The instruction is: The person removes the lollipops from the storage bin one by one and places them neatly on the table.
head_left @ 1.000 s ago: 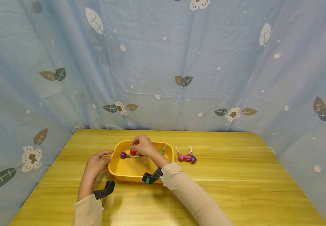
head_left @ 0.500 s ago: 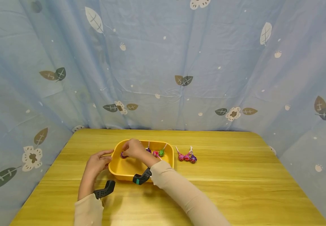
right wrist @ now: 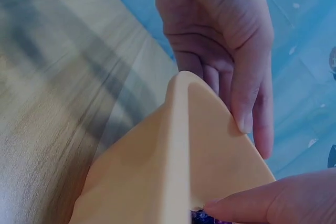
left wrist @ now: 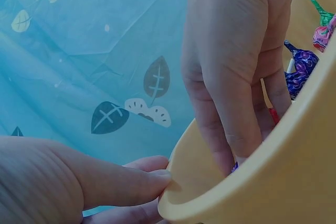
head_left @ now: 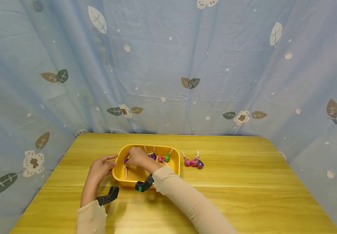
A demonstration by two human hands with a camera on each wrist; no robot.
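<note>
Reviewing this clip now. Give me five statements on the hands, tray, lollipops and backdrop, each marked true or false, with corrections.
1. The left hand touches one end of the yellow tray. True.
2. Every lollipop is inside the tray. False: three lollipops lie on the table to the tray's right.
3. The right hand reaches into the tray, its fingers at a purple lollipop. True.
4. The backdrop is unpatterned. False: the curtain is printed with leaves and flowers.
5. A green lollipop lies inside the tray. True.
</note>
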